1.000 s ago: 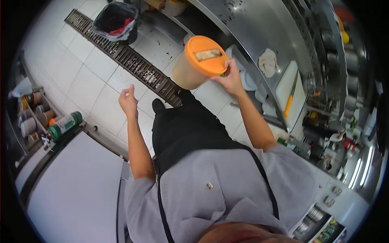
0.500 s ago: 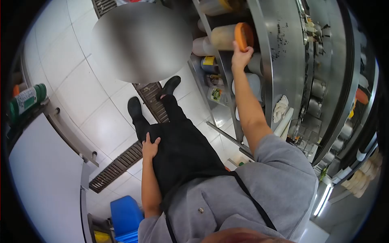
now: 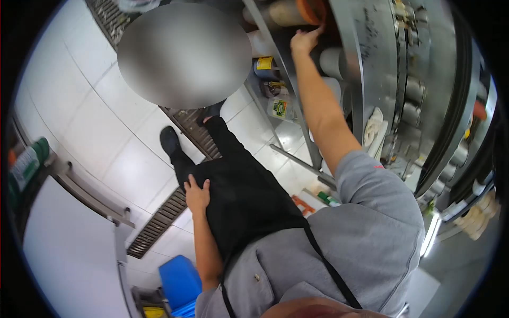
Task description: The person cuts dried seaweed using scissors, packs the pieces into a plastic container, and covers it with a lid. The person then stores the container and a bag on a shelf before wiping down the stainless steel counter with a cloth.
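Observation:
My right hand (image 3: 306, 41) reaches into the metal shelving, up against the lower edge of the orange lid (image 3: 310, 11) of a clear jar (image 3: 283, 12). The jar holds pale contents. One finger meets the lid's edge; motion blur hides whether the hand still grips it. Below that hand on the shelf is a white container (image 3: 331, 62). My left hand (image 3: 198, 196) rests with spread fingers on the black apron (image 3: 238, 185) over my thigh and holds nothing.
Several bottles, one with a yellow label (image 3: 264, 64), stand behind the shelf post. A steel counter (image 3: 379, 69) with a white cloth (image 3: 373, 126) runs along the right. Floor drain grates (image 3: 159, 222) cross the white tiles. A blue bin (image 3: 180, 281) stands lower left, below a white panel (image 3: 74, 238).
My right hand and the orange-lidded jar have moved further up and into the shelf. The view has shifted slightly. My left hand stays on my thigh.

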`<action>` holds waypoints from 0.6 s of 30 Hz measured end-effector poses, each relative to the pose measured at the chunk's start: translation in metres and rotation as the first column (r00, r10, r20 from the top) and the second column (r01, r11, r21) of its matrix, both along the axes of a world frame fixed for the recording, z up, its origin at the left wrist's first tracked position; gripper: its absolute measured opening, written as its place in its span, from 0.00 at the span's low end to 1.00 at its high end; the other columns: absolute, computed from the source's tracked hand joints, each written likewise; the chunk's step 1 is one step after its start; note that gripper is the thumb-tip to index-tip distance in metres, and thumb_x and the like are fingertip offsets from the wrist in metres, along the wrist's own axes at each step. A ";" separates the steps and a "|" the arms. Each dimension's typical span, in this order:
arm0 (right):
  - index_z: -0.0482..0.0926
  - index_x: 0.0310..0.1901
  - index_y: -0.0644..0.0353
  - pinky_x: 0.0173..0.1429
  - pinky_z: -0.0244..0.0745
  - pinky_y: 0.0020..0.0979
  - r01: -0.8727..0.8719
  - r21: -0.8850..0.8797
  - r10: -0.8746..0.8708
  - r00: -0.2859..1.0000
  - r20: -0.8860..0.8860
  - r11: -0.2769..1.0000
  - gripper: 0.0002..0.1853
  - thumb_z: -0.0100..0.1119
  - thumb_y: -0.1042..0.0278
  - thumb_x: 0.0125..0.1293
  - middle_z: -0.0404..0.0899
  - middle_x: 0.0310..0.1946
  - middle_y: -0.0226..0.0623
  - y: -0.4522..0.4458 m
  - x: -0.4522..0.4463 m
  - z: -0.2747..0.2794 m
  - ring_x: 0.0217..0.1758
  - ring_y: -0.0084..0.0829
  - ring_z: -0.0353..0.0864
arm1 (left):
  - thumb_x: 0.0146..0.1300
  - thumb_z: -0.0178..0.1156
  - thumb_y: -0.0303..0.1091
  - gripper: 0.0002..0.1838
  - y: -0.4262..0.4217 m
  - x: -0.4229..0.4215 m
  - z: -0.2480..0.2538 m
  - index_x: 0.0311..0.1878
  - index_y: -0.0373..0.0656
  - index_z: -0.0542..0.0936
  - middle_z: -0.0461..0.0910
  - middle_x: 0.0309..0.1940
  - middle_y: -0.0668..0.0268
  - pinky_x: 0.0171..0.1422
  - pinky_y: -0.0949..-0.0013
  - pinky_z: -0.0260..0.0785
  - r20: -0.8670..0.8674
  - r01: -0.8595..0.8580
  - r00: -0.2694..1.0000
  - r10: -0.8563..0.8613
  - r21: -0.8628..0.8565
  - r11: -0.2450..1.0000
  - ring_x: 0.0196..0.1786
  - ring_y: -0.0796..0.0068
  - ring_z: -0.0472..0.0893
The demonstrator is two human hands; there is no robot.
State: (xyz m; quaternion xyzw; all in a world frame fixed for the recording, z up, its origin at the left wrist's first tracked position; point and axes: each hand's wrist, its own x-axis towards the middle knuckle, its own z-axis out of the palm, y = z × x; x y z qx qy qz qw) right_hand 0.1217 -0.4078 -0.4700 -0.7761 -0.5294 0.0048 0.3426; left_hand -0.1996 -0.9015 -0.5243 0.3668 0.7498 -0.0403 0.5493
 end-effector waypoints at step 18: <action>0.73 0.66 0.52 0.66 0.65 0.54 0.363 0.008 -0.301 0.761 0.575 0.932 0.30 0.62 0.54 0.62 0.67 0.65 0.54 -0.272 0.181 0.233 0.63 0.59 0.68 | 0.60 0.63 0.34 0.24 0.318 0.025 0.596 0.55 0.26 0.76 0.80 0.46 0.40 0.59 0.51 0.72 0.139 -0.324 0.506 -0.851 0.945 -0.038 0.49 0.51 0.81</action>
